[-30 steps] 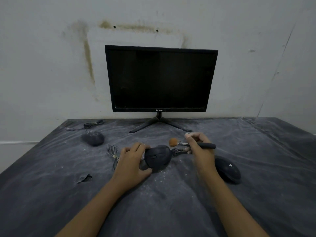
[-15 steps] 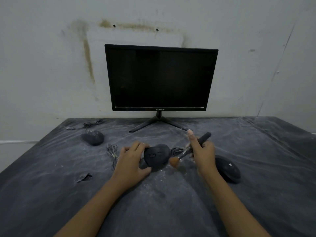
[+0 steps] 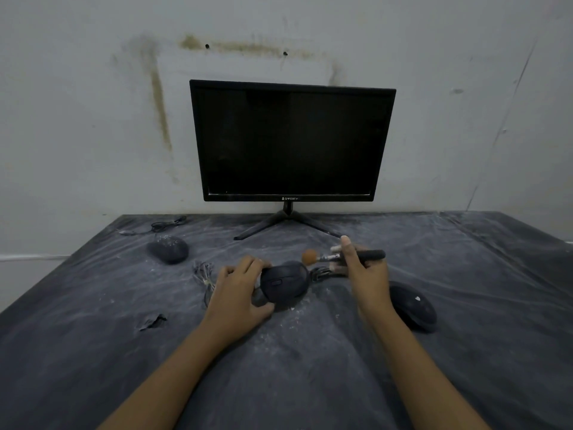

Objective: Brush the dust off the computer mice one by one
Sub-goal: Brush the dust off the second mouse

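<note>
Item in hand: middle mouse point(image 3: 283, 282), dark, at the centre of the desk point(image 3: 279, 367); the left hand point(image 3: 237, 297) sits at its 9 o'clock side, grip curled round that flank, thumb on the near edge and fingers over the far edge; the right hand point(image 3: 367, 274) lies at the mouse's 3 o'clock, grip pinching the dark handle of the brush point(image 3: 341, 257); brush long axis runs roughly 3 to 9 o'clock, handle end toward 3, orange bristle head toward 9; the head hangs at about 1 o'clock from the mouse, just beside its far right edge, contact not certain; judged relation for the next stroke: the mouse lies toward 7 o'clock from the bristles, so the sweep would come down and leftward across its shell; the right hand is nearer the tool work, the left only steadies. Count: mice, three, namely the middle mouse, a far mouse point(image 3: 169, 249) at 10 o'clock speckled white, and a near mouse point(image 3: 414, 305) at 4 o'clock bearing one pale mark; brush, one; hands, two; monitor point(image 3: 291, 141), one, dark, at 12 o'clock; cable bundle point(image 3: 203, 273) at the left hand's 10 o'clock, one; two further cord tangles, one far left, one under the brush.
</note>
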